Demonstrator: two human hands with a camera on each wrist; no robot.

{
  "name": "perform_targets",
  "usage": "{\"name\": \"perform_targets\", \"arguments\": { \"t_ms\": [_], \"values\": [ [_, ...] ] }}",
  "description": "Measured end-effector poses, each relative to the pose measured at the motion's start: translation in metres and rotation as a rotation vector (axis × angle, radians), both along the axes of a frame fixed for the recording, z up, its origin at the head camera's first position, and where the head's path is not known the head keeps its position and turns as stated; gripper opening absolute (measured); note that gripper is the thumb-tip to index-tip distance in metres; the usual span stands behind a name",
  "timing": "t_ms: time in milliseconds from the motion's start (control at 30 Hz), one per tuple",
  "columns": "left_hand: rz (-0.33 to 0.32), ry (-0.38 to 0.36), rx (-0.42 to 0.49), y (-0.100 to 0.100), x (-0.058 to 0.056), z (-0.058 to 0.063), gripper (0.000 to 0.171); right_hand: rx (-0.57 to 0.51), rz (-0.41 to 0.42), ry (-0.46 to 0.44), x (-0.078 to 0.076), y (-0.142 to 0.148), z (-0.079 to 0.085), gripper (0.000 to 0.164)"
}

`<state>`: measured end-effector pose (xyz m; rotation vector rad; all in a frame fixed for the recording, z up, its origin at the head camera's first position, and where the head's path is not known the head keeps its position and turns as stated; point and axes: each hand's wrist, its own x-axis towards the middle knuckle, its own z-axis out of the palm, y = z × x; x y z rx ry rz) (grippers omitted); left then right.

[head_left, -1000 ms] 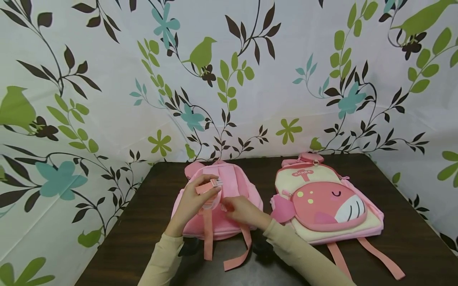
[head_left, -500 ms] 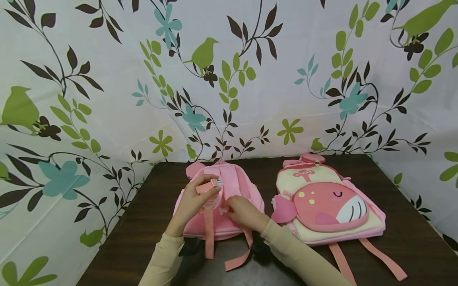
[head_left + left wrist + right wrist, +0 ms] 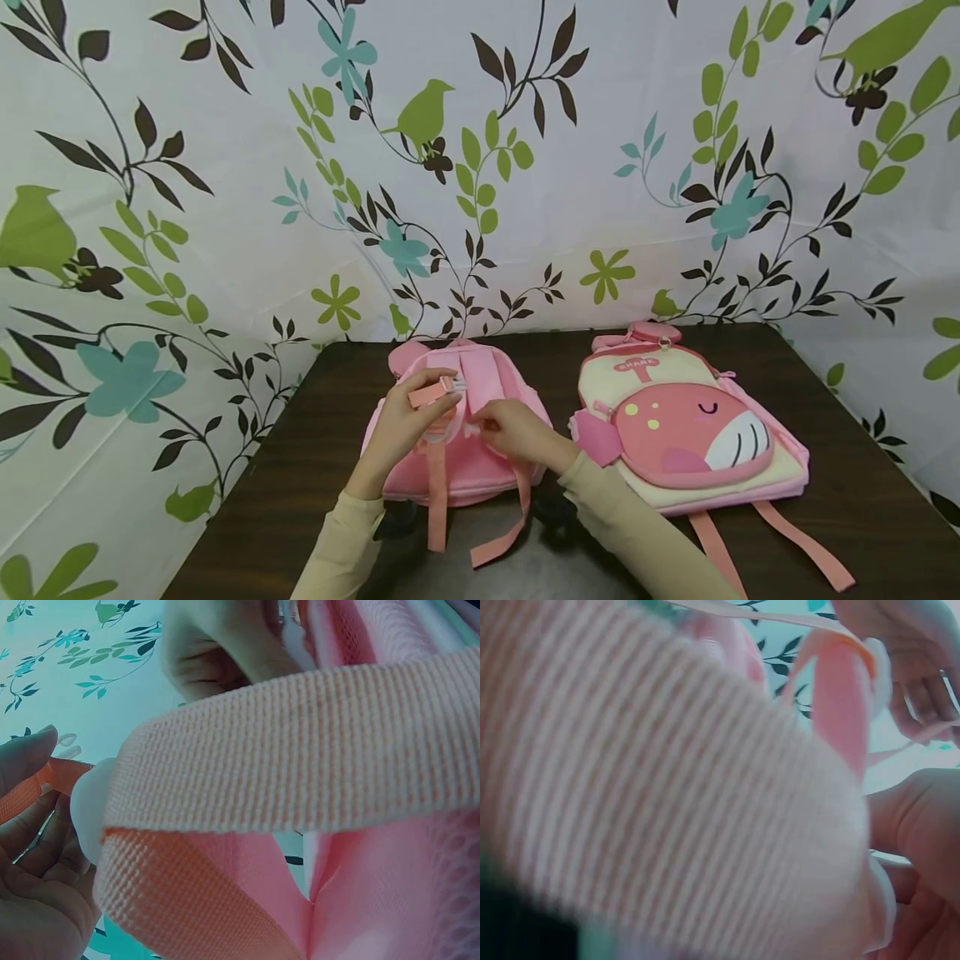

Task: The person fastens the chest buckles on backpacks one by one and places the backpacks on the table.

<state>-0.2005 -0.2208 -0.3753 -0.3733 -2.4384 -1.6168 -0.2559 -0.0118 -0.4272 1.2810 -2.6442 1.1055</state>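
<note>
A pink backpack (image 3: 420,475) lies straps-up on the dark table, under both hands. My left hand (image 3: 397,425) holds an orange webbing strap (image 3: 429,394), whose white plastic buckle (image 3: 457,385) shows by the fingertips. To its right, my right hand (image 3: 521,433) pinches a small whitish piece (image 3: 471,430) over the bag's back panel. In the right wrist view a white plastic buckle (image 3: 883,904) sits against the right fingers (image 3: 922,817), at the end of a webbing strap (image 3: 690,795). The strap hides much of the right hand's grip. The hands are apart.
A second backpack (image 3: 690,433), cream and pink with a whale front, lies on the table (image 3: 277,475) to the right. Loose strap ends (image 3: 437,508) hang toward the near side. A patterned cloth (image 3: 525,208) stands behind the table.
My right hand has moved slightly up, with the small whitish piece in its fingertips. The left hand keeps its hold on the strap, nearly still.
</note>
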Motion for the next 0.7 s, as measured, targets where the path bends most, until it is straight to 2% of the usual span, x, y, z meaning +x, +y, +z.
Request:
{"name": "perform_targets", "arguments": {
  "t_ms": [267,433,600,700],
  "values": [
    [-0.004,-0.014,0.026,0.001,-0.005,-0.001,0.032,-0.101,0.003,-0.045,-0.013,0.016,0.025,0.022],
    [-0.012,0.008,0.069,0.003,-0.013,0.0,0.034,-0.174,-0.028,-0.064,-0.024,0.022,0.045,0.026],
    [-0.019,0.024,0.118,0.005,-0.022,0.001,0.035,-0.249,-0.074,-0.113,-0.029,0.025,0.05,0.028],
    [-0.02,0.014,0.127,0.003,-0.025,-0.001,0.034,-0.277,-0.073,-0.13,-0.03,0.024,0.05,0.029]
  ]
}}
